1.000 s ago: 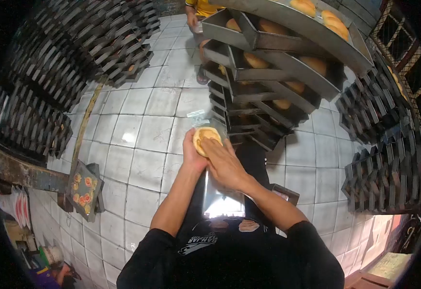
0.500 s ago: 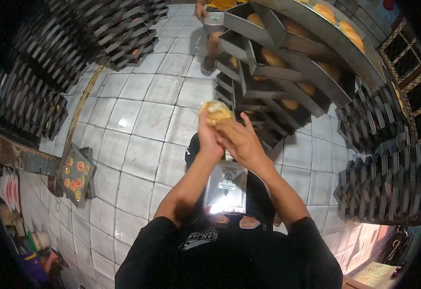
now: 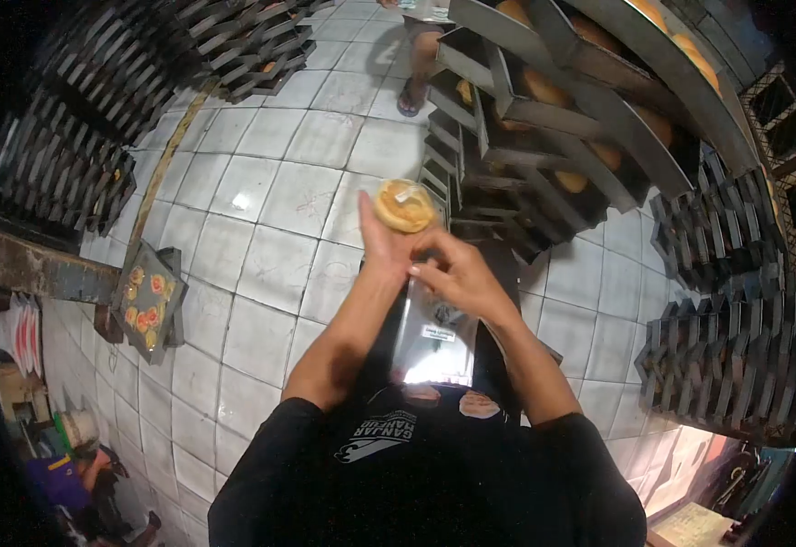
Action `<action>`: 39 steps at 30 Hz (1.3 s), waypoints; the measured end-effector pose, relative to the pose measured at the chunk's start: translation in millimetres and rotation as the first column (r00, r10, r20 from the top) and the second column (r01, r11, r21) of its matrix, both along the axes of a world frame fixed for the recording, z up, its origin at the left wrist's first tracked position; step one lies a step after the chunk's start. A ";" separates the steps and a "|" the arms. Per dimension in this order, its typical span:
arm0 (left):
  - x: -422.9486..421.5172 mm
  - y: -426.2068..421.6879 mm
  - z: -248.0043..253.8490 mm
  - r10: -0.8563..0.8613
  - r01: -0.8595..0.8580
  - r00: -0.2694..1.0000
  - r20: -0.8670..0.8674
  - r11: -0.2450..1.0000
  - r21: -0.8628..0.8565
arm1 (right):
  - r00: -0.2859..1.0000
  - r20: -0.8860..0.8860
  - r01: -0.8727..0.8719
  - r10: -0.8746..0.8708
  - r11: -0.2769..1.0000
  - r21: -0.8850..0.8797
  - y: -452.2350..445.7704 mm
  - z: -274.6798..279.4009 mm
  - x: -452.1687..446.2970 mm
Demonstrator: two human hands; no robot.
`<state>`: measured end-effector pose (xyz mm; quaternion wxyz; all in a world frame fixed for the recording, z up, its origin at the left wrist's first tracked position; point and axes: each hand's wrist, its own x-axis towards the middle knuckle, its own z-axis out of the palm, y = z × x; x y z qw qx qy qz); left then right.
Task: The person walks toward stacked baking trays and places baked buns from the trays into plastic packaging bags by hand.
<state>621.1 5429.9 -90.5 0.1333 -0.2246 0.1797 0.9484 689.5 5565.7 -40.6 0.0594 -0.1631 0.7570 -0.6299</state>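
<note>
The bread roll [image 3: 403, 206] in front of you has a smooth, golden crust with a light sheen. On your lap, the plastic packets [image 3: 434, 342] look clear, slick and very glossy, throwing back a bright white glare. Your black shirt [image 3: 471, 469] is matt cloth with a pale print. The stacked trays [image 3: 621, 137] to your right are dull grey metal with smooth, scuffed walls. Beneath you, the floor [image 3: 270, 246] is pale glazed tile, softly shiny. The beam [image 3: 47, 273] to your left looks like rough, worn wood.
</note>
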 end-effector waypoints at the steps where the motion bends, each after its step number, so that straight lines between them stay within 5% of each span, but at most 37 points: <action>1: 5.6 8.6 8.2 -0.039 0.040 0.999 0.026 0.999 -0.023 | 0.970 -0.240 -0.006 0.033 0.994 0.112 -3.2 -10.9 -1.5; 2: 6.6 8.2 1.7 -0.042 0.042 0.999 0.028 0.999 -0.021 | 0.971 -0.237 -0.004 0.031 0.993 0.114 -1.7 2.8 6.1; 3: 1.7 5.1 -6.6 -0.032 0.031 0.999 -0.009 0.999 -0.019 | 0.973 0.060 -0.223 0.224 0.975 -0.022 4.3 21.2 15.9; 4: -3.1 -0.7 -16.1 -0.020 0.019 0.999 -0.043 1.000 -0.019 | 0.843 0.321 -0.379 0.432 0.900 -0.215 9.6 36.8 24.3; 6: -9.6 -21.3 -22.6 0.007 -0.009 0.994 -0.105 1.000 -0.010 | 0.778 0.166 -0.560 0.605 0.789 -0.253 16.9 39.5 29.1; 8: -7.4 -32.5 -9.7 0.126 -0.126 0.992 0.007 0.991 -0.047 | 0.909 0.384 -0.077 0.164 0.969 -0.233 17.2 34.2 28.8; 9: -0.8 -27.0 -2.6 0.125 -0.124 0.992 0.007 0.989 -0.077 | 0.966 0.259 0.049 -0.007 0.986 -0.157 14.8 15.7 20.3; 10: 1.6 -18.7 -4.0 0.123 -0.122 0.992 0.006 0.989 -0.079 | 0.966 0.258 0.051 -0.008 0.986 -0.158 11.8 10.3 14.7; 12: 7.5 -1.9 -11.0 0.029 -0.029 0.999 0.018 0.999 -0.015 | 0.980 0.201 -0.012 -0.013 0.993 0.120 3.3 0.5 7.8; 13: 8.4 5.0 -16.9 -0.023 0.021 1.000 -0.012 0.992 -0.124 | 0.958 -0.285 0.022 0.031 0.983 0.183 -11.8 -2.2 -2.4; 14: 7.7 5.1 -21.6 -0.024 0.023 1.000 -0.011 0.992 -0.121 | 0.958 -0.284 0.024 0.031 0.982 0.186 -4.0 3.4 5.4; 15: 1.7 1.7 -24.6 0.014 -0.019 0.999 -0.042 0.992 -0.125 | 0.968 0.013 -0.252 0.252 0.967 -0.028 11.7 15.5 17.2; 16: -4.3 -5.0 -25.6 0.055 -0.064 0.996 -0.070 0.989 -0.131 | 0.907 0.118 -0.379 0.404 0.906 -0.189 15.0 20.6 26.2; 18: -6.8 -24.1 -25.5 0.096 -0.107 0.991 -0.097 0.988 -0.116 | 0.679 0.313 -0.481 0.664 0.724 -0.494 21.6 31.2 43.7; 20: -2.6 -30.4 -10.4 0.133 -0.137 0.990 -0.050 0.987 -0.088 | 0.965 0.262 -0.001 0.024 0.996 -0.090 11.9 25.8 34.0; 21: 2.7 -23.3 -4.3 0.103 -0.110 0.992 -0.066 0.988 -0.108 | 0.952 0.305 0.063 -0.039 0.995 -0.071 13.2 23.8 25.0; 24: 12.2 0.4 -1.2 0.031 -0.032 0.999 -0.041 0.999 -0.032 | 0.993 0.117 0.018 -0.028 0.996 0.089 2.7 -2.8 10.6; 25: 9.9 5.1 -6.6 -0.023 0.020 0.999 -0.044 0.998 -0.058 | 0.982 -0.190 0.021 0.004 0.991 0.129 -5.2 -5.8 6.3; 26: 8.2 6.4 -11.8 -0.025 0.022 0.999 -0.044 0.998 -0.057 | 0.982 -0.190 0.023 0.002 0.991 0.131 -0.7 -3.8 8.4; 28: 5.4 6.1 -19.1 0.016 -0.026 0.998 -0.063 0.987 -0.156 | 0.936 -0.051 -0.347 0.348 0.937 0.037 17.0 12.8 17.3; 29: 1.6 -0.5 -14.8 0.022 -0.032 0.997 -0.074 0.990 -0.138 | 0.770 0.200 -0.576 0.606 0.795 -0.190 28.7 24.8 27.0; 30: 2.5 -12.0 -10.7 0.022 -0.032 0.997 -0.070 0.989 -0.141 | 0.769 0.201 -0.576 0.607 0.794 -0.195 28.1 30.4 32.8; 32: 6.3 -28.7 8.7 0.020 -0.019 1.000 0.004 0.986 -0.168 | 0.878 0.458 -0.118 0.142 0.990 -0.081 29.5 36.4 38.4; 33: 20.3 -27.4 19.9 -0.061 0.059 0.998 -0.027 0.996 -0.065 | 0.992 -0.060 0.123 -0.113 0.969 0.212 29.7 19.6 29.3; 34: 37.4 -25.8 26.5 -0.066 0.064 0.997 -0.026 0.996 -0.067 | 0.778 -0.595 0.459 -0.200 0.828 0.322 27.0 2.3 20.9; 36: 57.1 -24.2 33.6 -0.404 0.415 0.908 -0.115 0.904 0.104 | 0.788 -0.613 0.301 -0.063 0.907 0.295 19.5 13.4 31.3; 38: 47.8 -37.8 6.9 -0.419 0.423 0.905 -0.071 0.903 0.070 | 0.783 -0.621 0.281 -0.031 0.908 0.310 17.5 17.6 24.9; 39: 37.7 -38.8 -7.1 -0.383 0.323 0.914 -0.131 0.885 -0.335 | 0.772 -0.635 0.282 -0.020 0.906 0.314 19.8 9.7 17.7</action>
